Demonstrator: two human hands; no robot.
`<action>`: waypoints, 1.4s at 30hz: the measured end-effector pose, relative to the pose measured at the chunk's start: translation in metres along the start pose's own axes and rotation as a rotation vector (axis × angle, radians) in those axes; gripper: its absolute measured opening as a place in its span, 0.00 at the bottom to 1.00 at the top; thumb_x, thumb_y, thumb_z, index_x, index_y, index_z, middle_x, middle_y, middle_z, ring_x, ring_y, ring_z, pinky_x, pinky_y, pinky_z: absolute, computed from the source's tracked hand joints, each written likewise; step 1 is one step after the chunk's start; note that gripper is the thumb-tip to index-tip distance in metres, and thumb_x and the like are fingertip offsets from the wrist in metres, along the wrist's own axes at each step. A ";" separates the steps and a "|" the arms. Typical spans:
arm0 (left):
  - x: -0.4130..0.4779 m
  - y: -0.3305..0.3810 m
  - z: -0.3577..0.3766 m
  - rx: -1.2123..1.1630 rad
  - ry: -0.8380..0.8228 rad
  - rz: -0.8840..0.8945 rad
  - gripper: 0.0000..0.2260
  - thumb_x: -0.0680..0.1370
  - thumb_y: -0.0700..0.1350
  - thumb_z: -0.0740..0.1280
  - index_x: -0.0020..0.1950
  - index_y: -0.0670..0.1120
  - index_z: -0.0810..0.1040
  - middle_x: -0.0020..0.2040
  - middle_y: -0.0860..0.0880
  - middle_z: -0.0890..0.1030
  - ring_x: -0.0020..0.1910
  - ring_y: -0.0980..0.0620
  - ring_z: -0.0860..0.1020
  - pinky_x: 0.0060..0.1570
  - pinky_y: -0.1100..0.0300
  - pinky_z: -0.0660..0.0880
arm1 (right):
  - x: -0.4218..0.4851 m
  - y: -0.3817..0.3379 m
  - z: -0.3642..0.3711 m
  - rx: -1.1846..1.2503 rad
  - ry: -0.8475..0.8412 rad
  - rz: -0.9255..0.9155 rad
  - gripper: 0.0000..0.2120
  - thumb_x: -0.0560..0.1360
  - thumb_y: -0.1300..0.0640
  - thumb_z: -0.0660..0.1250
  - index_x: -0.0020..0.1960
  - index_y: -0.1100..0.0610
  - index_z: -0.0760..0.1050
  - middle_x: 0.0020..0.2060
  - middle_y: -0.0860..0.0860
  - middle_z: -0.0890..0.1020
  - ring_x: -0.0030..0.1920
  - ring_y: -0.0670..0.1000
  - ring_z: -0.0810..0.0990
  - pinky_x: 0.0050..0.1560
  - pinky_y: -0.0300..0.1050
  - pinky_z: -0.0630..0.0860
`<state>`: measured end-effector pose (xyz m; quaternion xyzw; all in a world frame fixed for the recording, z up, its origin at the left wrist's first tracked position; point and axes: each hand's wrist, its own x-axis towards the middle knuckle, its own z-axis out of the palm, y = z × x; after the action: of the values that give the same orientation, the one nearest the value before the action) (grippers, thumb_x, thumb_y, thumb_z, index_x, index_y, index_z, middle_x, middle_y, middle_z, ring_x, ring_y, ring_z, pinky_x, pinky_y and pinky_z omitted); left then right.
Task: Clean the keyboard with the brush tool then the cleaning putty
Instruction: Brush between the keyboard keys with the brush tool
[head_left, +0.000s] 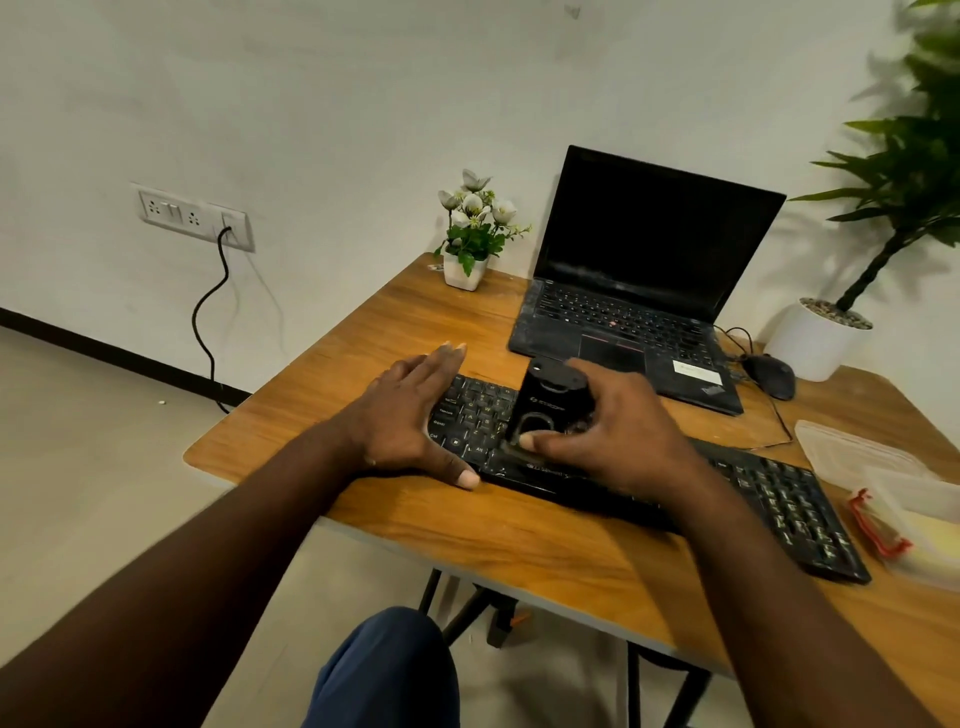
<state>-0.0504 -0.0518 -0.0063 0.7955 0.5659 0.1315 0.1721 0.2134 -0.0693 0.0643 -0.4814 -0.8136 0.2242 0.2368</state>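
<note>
Keyboard (779, 499) runs left-right; right hand's (623, 431) grip holds upright brush tool (545, 405).

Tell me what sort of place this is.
Probably a small office or home desk setup: an open laptop with a mouse, a separate keyboard on a wooden table, and wall sockets.

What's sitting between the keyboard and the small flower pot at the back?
Nothing: in the head view, bare wooden table runs from the keyboard to the flower pot.
</note>
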 end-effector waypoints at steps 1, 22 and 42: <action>0.001 0.005 0.003 0.010 0.000 0.021 0.66 0.58 0.80 0.70 0.82 0.60 0.33 0.84 0.55 0.37 0.83 0.48 0.41 0.79 0.37 0.47 | 0.001 -0.004 0.010 0.032 0.015 -0.025 0.27 0.67 0.50 0.82 0.63 0.45 0.76 0.52 0.41 0.84 0.52 0.40 0.82 0.52 0.40 0.81; 0.015 0.001 0.013 0.031 0.018 0.072 0.65 0.57 0.81 0.70 0.83 0.63 0.37 0.85 0.54 0.49 0.82 0.45 0.53 0.79 0.39 0.50 | 0.003 -0.024 0.037 -0.125 0.012 -0.120 0.26 0.69 0.46 0.80 0.64 0.47 0.76 0.52 0.43 0.84 0.50 0.44 0.81 0.50 0.41 0.80; 0.010 0.007 0.012 0.027 0.012 0.024 0.66 0.57 0.81 0.70 0.82 0.64 0.34 0.85 0.51 0.48 0.82 0.45 0.50 0.79 0.41 0.48 | 0.001 -0.004 0.019 -0.105 -0.001 -0.030 0.27 0.68 0.48 0.81 0.64 0.47 0.76 0.53 0.42 0.84 0.52 0.42 0.81 0.55 0.46 0.82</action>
<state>-0.0361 -0.0456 -0.0141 0.8037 0.5591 0.1307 0.1562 0.1992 -0.0728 0.0519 -0.4810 -0.8313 0.1781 0.2144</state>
